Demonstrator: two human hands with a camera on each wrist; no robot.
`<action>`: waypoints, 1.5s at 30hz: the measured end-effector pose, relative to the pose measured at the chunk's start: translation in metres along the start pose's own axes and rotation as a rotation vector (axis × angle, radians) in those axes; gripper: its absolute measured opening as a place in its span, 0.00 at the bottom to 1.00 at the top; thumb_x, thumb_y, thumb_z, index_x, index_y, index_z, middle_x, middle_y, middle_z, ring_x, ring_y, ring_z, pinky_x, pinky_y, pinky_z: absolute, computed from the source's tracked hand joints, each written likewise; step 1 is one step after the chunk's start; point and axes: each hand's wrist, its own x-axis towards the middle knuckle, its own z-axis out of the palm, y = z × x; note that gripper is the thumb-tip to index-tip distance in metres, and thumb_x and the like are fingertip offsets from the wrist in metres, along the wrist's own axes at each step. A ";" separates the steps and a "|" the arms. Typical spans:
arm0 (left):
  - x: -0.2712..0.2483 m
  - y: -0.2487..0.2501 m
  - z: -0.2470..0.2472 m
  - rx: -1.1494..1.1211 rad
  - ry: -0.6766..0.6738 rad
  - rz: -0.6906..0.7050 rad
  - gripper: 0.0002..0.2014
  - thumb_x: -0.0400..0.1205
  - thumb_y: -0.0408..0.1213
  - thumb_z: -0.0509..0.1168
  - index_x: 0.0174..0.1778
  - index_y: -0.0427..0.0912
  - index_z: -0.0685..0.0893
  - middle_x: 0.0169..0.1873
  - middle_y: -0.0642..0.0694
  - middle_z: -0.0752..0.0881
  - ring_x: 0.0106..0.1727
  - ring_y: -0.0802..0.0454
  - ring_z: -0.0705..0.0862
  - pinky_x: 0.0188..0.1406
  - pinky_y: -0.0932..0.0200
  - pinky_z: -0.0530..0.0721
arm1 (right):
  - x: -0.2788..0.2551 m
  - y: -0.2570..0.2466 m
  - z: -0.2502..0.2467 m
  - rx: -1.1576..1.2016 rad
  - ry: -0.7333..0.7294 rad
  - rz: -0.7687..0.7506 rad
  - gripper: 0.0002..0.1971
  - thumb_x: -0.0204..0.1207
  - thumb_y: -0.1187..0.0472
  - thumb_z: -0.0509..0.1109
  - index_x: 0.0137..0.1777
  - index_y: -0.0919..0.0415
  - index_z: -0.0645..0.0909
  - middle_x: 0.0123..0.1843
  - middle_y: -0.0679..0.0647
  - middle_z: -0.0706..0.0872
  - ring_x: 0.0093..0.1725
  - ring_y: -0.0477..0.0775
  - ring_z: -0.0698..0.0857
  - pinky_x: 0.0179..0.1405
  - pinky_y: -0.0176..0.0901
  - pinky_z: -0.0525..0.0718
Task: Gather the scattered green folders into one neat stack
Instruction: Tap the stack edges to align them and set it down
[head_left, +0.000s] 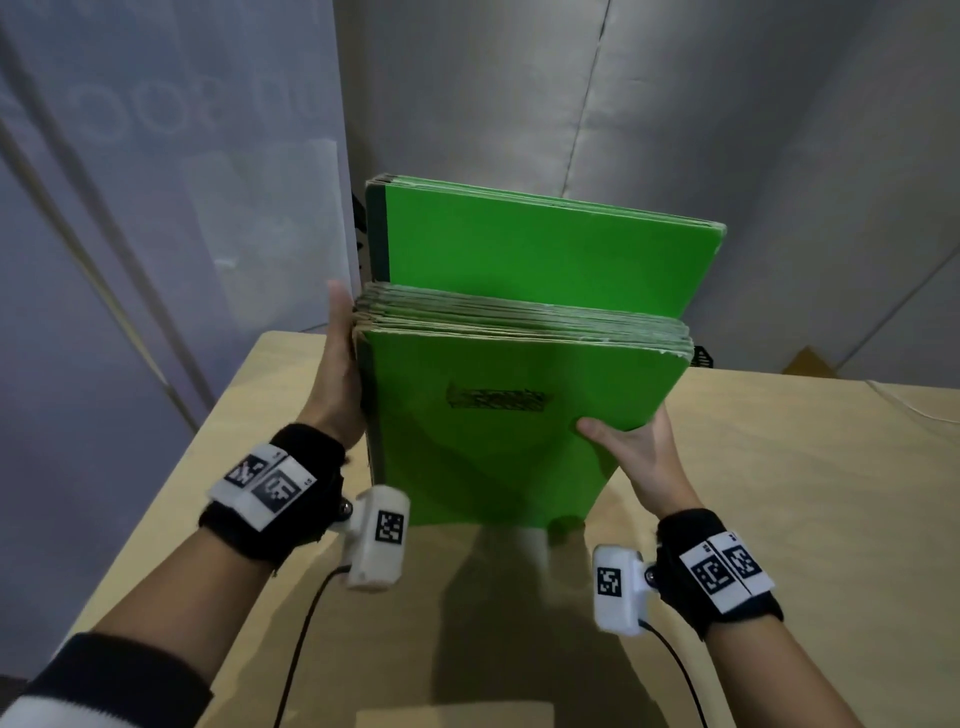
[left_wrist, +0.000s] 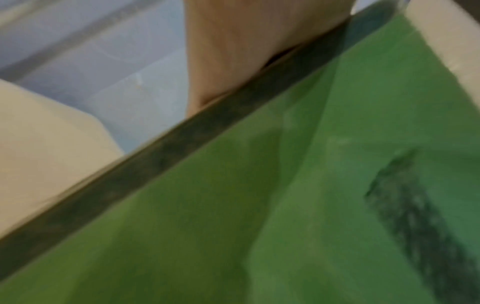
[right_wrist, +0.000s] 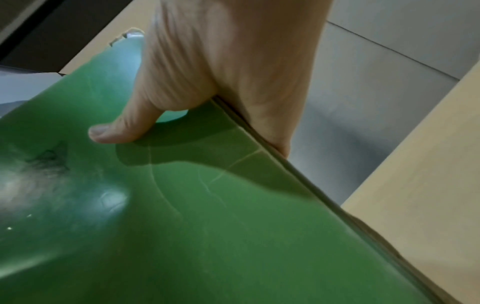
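Folders (head_left: 498, 431) stood on edge between my hands, a thick bundle of green card covers, held upright over the tan table (head_left: 779, 493), their lower edge at or just above its surface; I could not tell which. The front cover was bright green with a dark green binding strip down its left side and a scribbled-over black mark (head_left: 496, 400) near the middle. Along the top the many worn, pale card edges showed, slightly uneven. Behind, toward twelve o'clock, a second group of folders (head_left: 545, 249) rose higher than the front bundle, its top edge frayed and its own dark spine at the left.

My left hand (head_left: 340, 374) lay flat along the spine side at nine o'clock, fingers straight against the bundle's edge; the left wrist view showed only my palm against that dark strip, blurred. My right hand (head_left: 631, 447) grasped the opposite edge at about four o'clock: the thumb (right_wrist: 114, 131) pressed on the front cover while the fingers wrapped behind, out of sight. The cover near the thumb carried faint creases and a glossy sheen.

Grey fabric hung behind the table at twelve o'clock.
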 end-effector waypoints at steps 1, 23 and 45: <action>-0.003 -0.010 -0.001 -0.040 0.024 -0.007 0.39 0.85 0.58 0.32 0.40 0.58 0.92 0.38 0.57 0.94 0.41 0.60 0.92 0.42 0.59 0.89 | 0.000 0.002 0.000 0.002 -0.005 0.012 0.61 0.39 0.45 0.88 0.74 0.65 0.66 0.65 0.62 0.84 0.60 0.53 0.87 0.55 0.41 0.87; -0.004 -0.088 -0.032 0.402 -0.053 0.023 0.37 0.69 0.25 0.76 0.72 0.48 0.71 0.59 0.57 0.82 0.60 0.58 0.82 0.66 0.49 0.80 | -0.005 0.028 0.002 -0.161 0.037 0.101 0.40 0.48 0.56 0.85 0.63 0.70 0.79 0.56 0.58 0.89 0.56 0.56 0.89 0.61 0.57 0.85; -0.002 -0.095 -0.039 0.275 -0.035 -0.010 0.33 0.69 0.25 0.75 0.68 0.49 0.75 0.56 0.58 0.85 0.53 0.68 0.87 0.53 0.61 0.88 | -0.007 0.038 -0.003 -0.344 -0.027 0.007 0.51 0.45 0.44 0.86 0.70 0.64 0.72 0.65 0.56 0.84 0.66 0.54 0.83 0.69 0.57 0.79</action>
